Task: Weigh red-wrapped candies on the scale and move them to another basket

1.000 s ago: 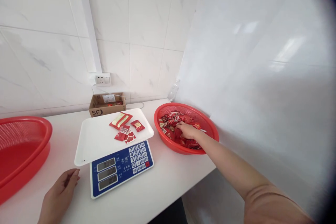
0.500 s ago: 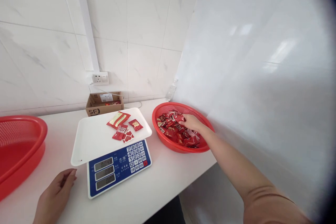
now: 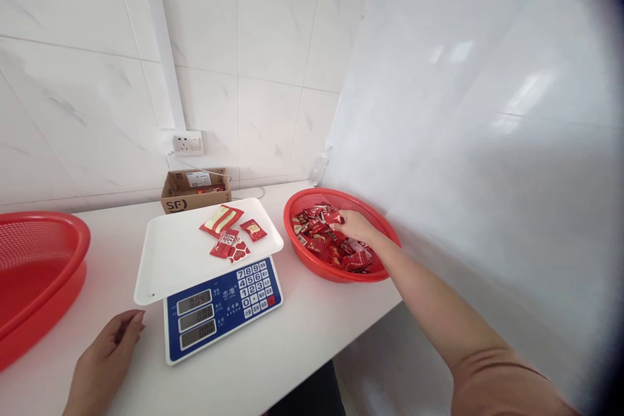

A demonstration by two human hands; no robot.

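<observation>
My right hand (image 3: pixel 354 226) reaches into the red plastic basket (image 3: pixel 316 268) on the right, its fingers pinching a small red snack packet (image 3: pixel 333 218) over a heap of similar wrapped packets (image 3: pixel 319 244). On the table at the left rests my left hand (image 3: pixel 110 350), fingers curled in and thumb against them, with nothing seen in it. Between the hands stands a blue and white digital scale (image 3: pixel 224 309). Its white tray (image 3: pixel 170 253) carries several red packets: a larger striped one (image 3: pixel 221 220), a small one (image 3: pixel 253 230) and others overlapping beside them.
Another red basket (image 3: pixel 73 253) stands at the left edge. Behind the scale sits an open cardboard box (image 3: pixel 195 197) with red packets inside. A clear plastic bottle (image 3: pixel 320 166) stands in the back corner by the wall, and a socket (image 3: pixel 188 143) is above the box.
The view has shifted very slightly. My right hand stays over the same spot in the basket, still pinching the red packet, and my left hand keeps its place.
</observation>
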